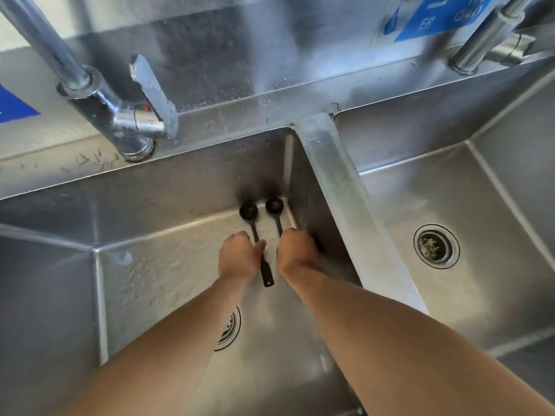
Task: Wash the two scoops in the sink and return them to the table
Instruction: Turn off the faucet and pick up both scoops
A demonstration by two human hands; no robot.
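Two scoops, one per hand, both down in the left basin point(186, 283) of the steel sink, near its back right corner. No water running that I can see; the tap point(99, 94) stands off to the back left w/ its lever point(151, 91) beside it, so the spout isn't over the scoops at all.

How to do this bit well, imo: get the bowls under the stream, not parked in the corner. That means freeing one hand for the lever, or carrying both scoops leftward toward the spout first. Turn each bowl so water runs into the cup and out again, then rub inside w/ a thumb, since residue sits in the bottom. Keep the handles angled down so the runoff goes to the drain point(231, 328), not up my forearms. Don't bang them on the basin wall; they're right next to the divider point(339, 181).

Hands now: my left hand point(238, 256) is closed round the handle of the left scoop point(249, 212), thumb over the top, and the handle's tail end sticks out behind the fist toward me. My right hand point(295, 253) is curled shut on the handle of the right scoop point(274, 205); its tail end is hidden under the fist. Both bowls point away from me, side by side, apart, not touching. Whether they rest on the basin floor or hang just above it, can't tell.

The right basin point(495, 205) isn't in use. Worktop not in view.
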